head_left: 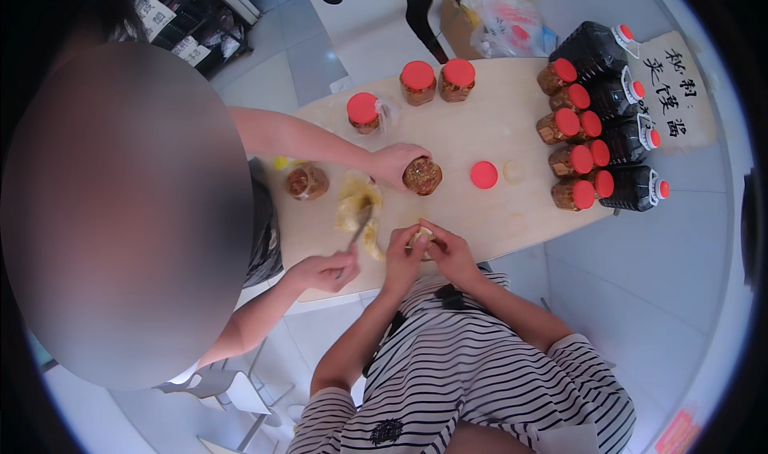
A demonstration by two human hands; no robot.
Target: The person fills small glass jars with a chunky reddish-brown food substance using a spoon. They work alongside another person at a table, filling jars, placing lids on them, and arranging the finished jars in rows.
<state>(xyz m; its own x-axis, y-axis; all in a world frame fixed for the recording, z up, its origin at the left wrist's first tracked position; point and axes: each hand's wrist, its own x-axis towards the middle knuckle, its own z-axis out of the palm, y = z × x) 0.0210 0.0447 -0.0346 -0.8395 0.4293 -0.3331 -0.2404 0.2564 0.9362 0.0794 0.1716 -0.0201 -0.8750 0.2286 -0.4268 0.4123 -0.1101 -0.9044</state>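
At the table's near edge, my left hand and my right hand meet, fingers closed around a small pale piece, perhaps bread. Fingers cover much of it, so its kind is unclear. Beyond them, a co-worker's hand steadies an open jar of brown chunky sauce. The co-worker's other hand grips a spoon over a crumpled yellowish heap, to the left of my hands. A loose red lid lies flat right of the open jar.
Another sauce jar stands at the table's left. Red-lidded jars sit along the far side. Several more jars line the right end, beside dark liquid jugs. A pale ring lies near the loose lid.
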